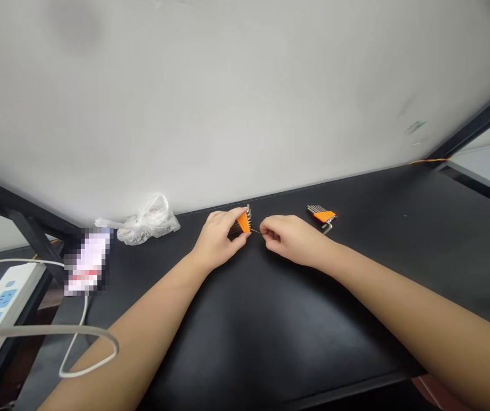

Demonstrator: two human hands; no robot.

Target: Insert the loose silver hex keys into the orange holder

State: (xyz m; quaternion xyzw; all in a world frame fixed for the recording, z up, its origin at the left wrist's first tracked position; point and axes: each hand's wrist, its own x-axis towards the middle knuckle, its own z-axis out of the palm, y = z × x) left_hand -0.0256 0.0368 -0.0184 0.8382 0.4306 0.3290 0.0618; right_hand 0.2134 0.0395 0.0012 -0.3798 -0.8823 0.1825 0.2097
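My left hand (218, 240) grips a folding hex key set with an orange holder (243, 222), its several metal keys fanned out at the top. My right hand (285, 240) pinches a very thin metal hex key (255, 230) between finger and thumb, and its tip reaches toward the orange holder. The hands are close together, but the thin key's tip is too small to show whether it touches the holder. A second orange-handled hex key set (322, 216) lies on the black tabletop (279, 342), just beyond my right hand.
A crumpled clear plastic bag (144, 222) lies at the table's far left edge, next to a pixelated phone (86, 262). A white power strip (0, 308) and white cable (73, 331) sit at lower left. A white wall (228, 103) rises behind.
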